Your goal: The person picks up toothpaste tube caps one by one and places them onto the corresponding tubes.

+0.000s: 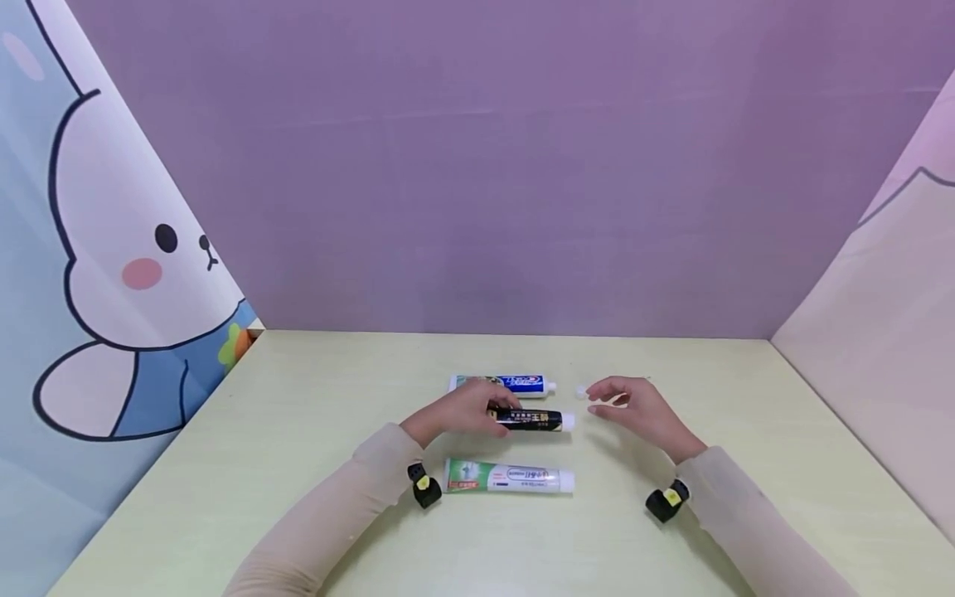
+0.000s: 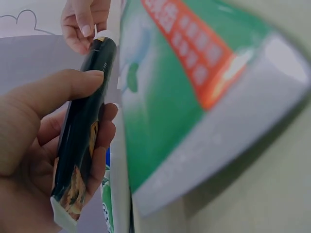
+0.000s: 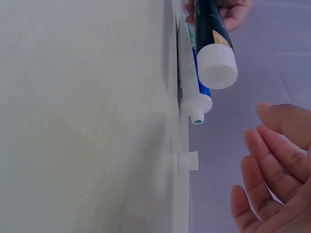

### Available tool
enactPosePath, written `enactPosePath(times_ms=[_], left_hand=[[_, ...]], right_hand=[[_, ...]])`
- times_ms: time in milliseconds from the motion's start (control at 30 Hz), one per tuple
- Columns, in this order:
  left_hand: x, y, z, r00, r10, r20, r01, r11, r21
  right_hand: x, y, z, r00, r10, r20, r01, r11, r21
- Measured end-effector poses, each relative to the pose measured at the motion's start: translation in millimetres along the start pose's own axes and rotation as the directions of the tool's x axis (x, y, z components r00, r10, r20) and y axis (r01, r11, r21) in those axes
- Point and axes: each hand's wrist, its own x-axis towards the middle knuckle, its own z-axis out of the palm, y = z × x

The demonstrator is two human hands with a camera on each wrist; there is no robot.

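My left hand point(image 1: 472, 408) grips a black toothpaste tube point(image 1: 539, 420), its thumb on one side and fingers curled round the other in the left wrist view. The tube's white cap point(image 3: 217, 67) is on and points toward the right. Apart from it, my right hand point(image 1: 640, 412) is held with bent, spread fingers and nothing between them. Near those fingertips a small white cap point(image 3: 188, 160) stands on the table. Just behind the black tube lies a blue toothpaste tube point(image 1: 525, 384); its bare nozzle point(image 3: 197, 118) shows in the right wrist view.
A green and white toothpaste tube point(image 1: 510, 478) lies capped on the table point(image 1: 336, 381), nearer to me than the black one. A purple backdrop point(image 1: 477, 207) rises behind the table's far edge, with printed cloth panels point(image 1: 142, 207) at the sides.
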Motion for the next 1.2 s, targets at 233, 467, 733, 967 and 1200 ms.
enactPosePath(times_ms=[233,467,733,967,1200], left_hand=[[-0.1,-1.6,2.8,0.999,-0.039,0.024,0.039,0.999,-0.025],[1.3,-4.0,4.6,0.999,-0.046,0.028,0.046,0.999,-0.009],[0.2,-3.9,7.7,0.998,-0.049,0.042,0.049,0.999,-0.007],[-1.5,-0.6,6.8,0.998,-0.051,0.039,0.050,0.999,0.015],[-1.8,0.8,8.3,0.995,-0.078,0.055,0.074,0.995,0.065]], right_hand=[[11.1,-2,2,0.997,0.070,0.016,-0.070,0.998,-0.004],[20.5,1,5,0.987,0.163,0.007,-0.163,0.986,0.021],[22.5,12,4,0.975,0.220,0.031,-0.222,0.972,0.076],[23.5,18,4,0.954,0.289,0.075,-0.297,0.947,0.124],[23.6,19,8,0.949,0.289,0.128,-0.309,0.933,0.184]])
